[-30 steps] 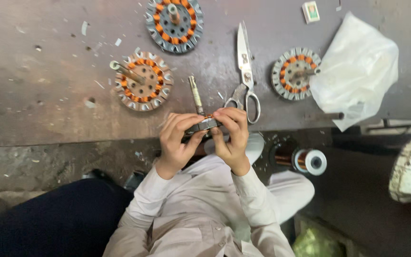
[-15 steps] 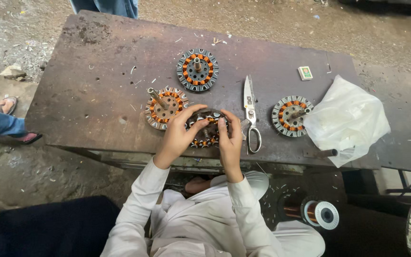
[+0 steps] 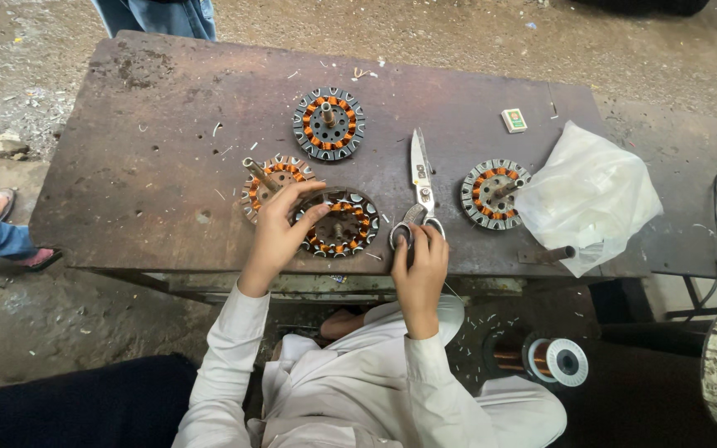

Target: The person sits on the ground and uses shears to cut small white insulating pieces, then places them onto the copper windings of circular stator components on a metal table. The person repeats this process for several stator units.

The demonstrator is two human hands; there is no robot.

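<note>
A person in white sleeves is sitting at a rusty metal counter (image 3: 126, 166), seen from above. The left hand (image 3: 280, 228) is resting on a round motor stator (image 3: 342, 224) wound with copper coils, lying flat near the counter's front edge; the fingers (image 3: 309, 217) are spread over its left rim rather than closing around it, so this grip is apart. The right hand (image 3: 421, 257) is reaching to a pair of scissors (image 3: 419, 187) lying just right of that stator, blades pointing away from the person; its fingertips are touching the handle loops, and whether the grip is clamping on them cannot be told. A second stator (image 3: 271, 178) with a shaft sticking up is sitting just beside the left hand, touching or nearly touching the first. A third stator (image 3: 329, 123) is lying farther back, and a fourth stator (image 3: 491, 192) is sitting right of the scissors, beside a crumpled white plastic bag (image 3: 595, 195). A small box (image 3: 514, 120) is lying near the far edge. Below the counter, a spool of copper wire (image 3: 541, 358) is lying on the ground.
</note>
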